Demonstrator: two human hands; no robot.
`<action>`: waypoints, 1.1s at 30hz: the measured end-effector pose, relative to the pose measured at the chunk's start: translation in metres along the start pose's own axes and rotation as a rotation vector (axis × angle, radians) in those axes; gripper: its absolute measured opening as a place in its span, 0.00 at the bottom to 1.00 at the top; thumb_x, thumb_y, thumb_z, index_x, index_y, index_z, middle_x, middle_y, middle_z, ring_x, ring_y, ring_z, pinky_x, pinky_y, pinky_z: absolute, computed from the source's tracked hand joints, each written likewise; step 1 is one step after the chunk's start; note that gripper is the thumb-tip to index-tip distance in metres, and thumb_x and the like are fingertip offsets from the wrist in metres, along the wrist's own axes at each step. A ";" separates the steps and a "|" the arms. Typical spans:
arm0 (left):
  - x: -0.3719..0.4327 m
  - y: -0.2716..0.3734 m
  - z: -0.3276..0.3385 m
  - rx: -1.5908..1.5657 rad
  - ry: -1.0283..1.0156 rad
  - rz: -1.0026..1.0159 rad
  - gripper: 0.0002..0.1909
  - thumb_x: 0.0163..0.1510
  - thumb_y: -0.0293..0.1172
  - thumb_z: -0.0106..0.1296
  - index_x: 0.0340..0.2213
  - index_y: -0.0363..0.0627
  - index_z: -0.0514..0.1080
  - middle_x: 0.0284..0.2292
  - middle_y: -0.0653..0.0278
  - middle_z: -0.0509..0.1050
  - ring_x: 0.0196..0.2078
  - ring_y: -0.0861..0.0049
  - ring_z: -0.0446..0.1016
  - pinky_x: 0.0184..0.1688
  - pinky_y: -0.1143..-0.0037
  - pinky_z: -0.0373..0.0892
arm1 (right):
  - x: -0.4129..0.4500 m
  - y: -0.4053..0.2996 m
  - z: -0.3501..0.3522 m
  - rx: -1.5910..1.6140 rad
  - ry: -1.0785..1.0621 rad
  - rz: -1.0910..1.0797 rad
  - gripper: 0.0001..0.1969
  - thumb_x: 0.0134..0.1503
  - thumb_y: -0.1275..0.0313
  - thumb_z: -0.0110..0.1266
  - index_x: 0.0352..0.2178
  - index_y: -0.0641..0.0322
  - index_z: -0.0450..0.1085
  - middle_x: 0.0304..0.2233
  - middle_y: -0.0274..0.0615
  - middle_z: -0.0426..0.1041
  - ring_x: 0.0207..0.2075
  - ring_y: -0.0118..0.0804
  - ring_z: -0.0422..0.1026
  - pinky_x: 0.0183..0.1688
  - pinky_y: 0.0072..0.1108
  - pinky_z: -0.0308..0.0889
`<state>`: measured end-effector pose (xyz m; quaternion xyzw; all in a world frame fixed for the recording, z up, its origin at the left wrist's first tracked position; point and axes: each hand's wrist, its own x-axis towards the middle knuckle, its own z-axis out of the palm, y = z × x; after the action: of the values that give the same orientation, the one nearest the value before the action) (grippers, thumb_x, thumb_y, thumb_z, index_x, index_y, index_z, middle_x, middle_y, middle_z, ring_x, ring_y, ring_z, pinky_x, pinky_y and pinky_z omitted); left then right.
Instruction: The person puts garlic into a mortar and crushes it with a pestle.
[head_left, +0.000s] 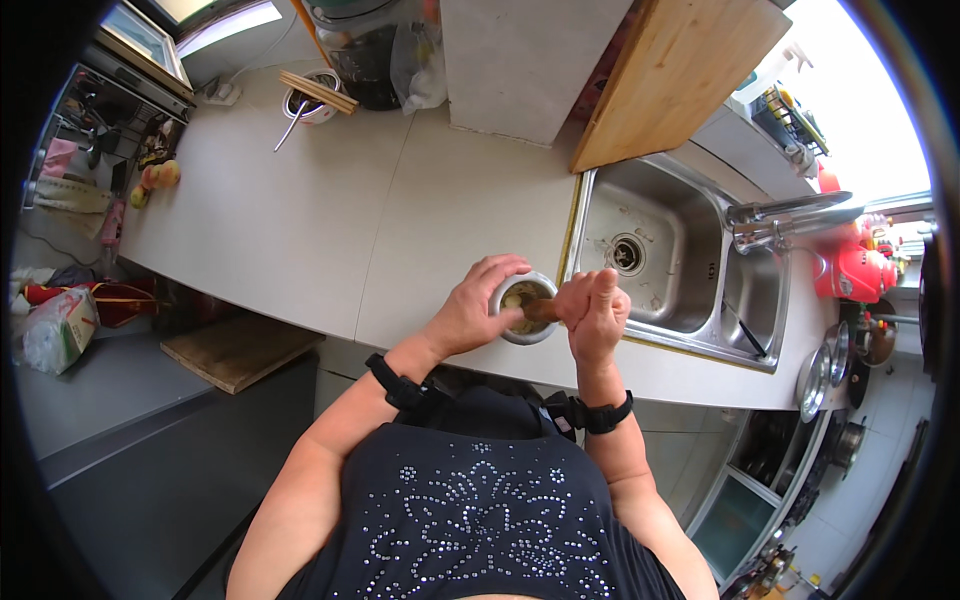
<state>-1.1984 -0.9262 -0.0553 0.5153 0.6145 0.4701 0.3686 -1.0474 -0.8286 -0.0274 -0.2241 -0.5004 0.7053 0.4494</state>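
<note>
A grey stone mortar (526, 339) stands near the front edge of the pale countertop, just left of the sink. My left hand (480, 304) curves around the mortar's left side, with fingers along the far rim and the thumb over the near part of the opening. In my right fist (596, 304) is a brown wooden pestle (541, 310), its lower end down inside the mortar. Pale pieces, perhaps garlic cloves (513, 300), lie inside around it; the pestle and my thumb hide part of them.
A steel double sink (675, 217) with a tap (787, 217) adjoins on the right. Behind it leans a wooden board (675, 75). Farther back on the countertop (300, 217) stands a bowl (322, 112) with chopsticks (319, 91) across it. Peaches (160, 176) lie at the far left.
</note>
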 end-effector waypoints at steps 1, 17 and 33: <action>-0.001 0.000 -0.002 0.189 -0.069 0.104 0.35 0.41 0.32 0.61 0.52 0.42 0.61 0.52 0.58 0.62 0.57 0.66 0.59 0.58 0.72 0.59 | 0.001 0.000 0.001 0.000 -0.002 0.003 0.27 0.65 0.58 0.33 0.12 0.61 0.55 0.09 0.33 0.55 0.12 0.23 0.50 0.15 0.18 0.49; -0.008 -0.017 0.005 0.117 -0.155 0.042 0.52 0.27 0.28 0.70 0.55 0.39 0.55 0.55 0.55 0.58 0.58 0.60 0.57 0.59 0.69 0.59 | 0.006 -0.007 0.030 0.003 -0.110 -0.035 0.24 0.64 0.72 0.34 0.11 0.64 0.55 0.09 0.34 0.58 0.12 0.24 0.53 0.15 0.18 0.50; -0.004 -0.023 0.004 0.134 -0.154 0.065 0.51 0.29 0.26 0.69 0.56 0.41 0.54 0.55 0.55 0.58 0.58 0.59 0.57 0.59 0.68 0.58 | 0.011 0.005 0.027 0.021 -0.118 0.032 0.24 0.64 0.72 0.36 0.11 0.62 0.55 0.09 0.32 0.56 0.11 0.22 0.52 0.15 0.17 0.49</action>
<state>-1.2005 -0.9299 -0.0781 0.5931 0.5975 0.3985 0.3639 -1.0754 -0.8333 -0.0201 -0.1855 -0.5150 0.7294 0.4103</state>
